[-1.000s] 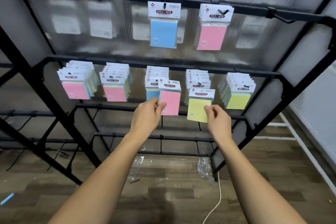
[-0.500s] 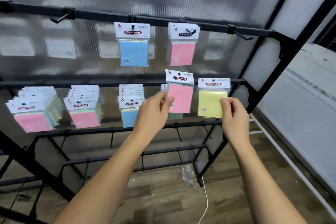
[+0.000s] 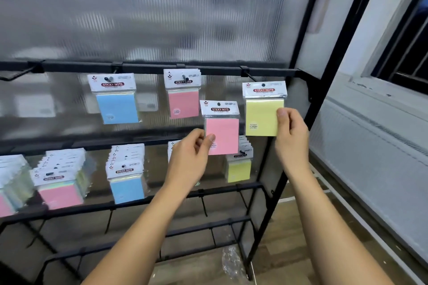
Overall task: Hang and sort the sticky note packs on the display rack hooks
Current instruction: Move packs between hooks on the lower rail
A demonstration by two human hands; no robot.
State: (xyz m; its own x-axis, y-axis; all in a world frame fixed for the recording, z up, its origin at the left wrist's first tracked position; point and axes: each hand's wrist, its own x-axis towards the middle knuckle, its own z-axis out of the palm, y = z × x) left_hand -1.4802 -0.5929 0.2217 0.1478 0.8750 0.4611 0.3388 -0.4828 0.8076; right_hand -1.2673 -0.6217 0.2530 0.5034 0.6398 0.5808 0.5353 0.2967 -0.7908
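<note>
Head view. Left hand (image 3: 190, 157) pinches a pink pack (image 3: 221, 131) at its lower left corner, thumb on the front, fingers behind. Pack held upright in front of the rack (image 3: 298, 71), between the upper and lower rails, on no hook.

Right hand (image 3: 292, 136) pinches a yellow pack (image 3: 262, 111) at its right edge, thumb on the front face. Its header sits just below the upper rail, close to the rightmost hook (image 3: 249, 75); cannot tell whether the hole touches the hook tip.

Upper rail: a blue pack (image 3: 115, 99) hangs on one hook, a pink stack (image 3: 183, 97) on the next hook right. A bare hook (image 3: 16, 75) at far left.

Lower rail: crowded stacks of packs, a pink-fronted stack (image 3: 60, 183), a blue-fronted stack (image 3: 126, 178), a yellow-fronted stack (image 3: 238, 166) partly hidden behind the held pink pack, more at the left edge.

Ribbed translucent panel (image 3: 162, 18) behind the rack. Window sill (image 3: 382, 95) at right. Wood floor (image 3: 289, 238) below, crumpled clear plastic (image 3: 231, 261) by the rack foot.
</note>
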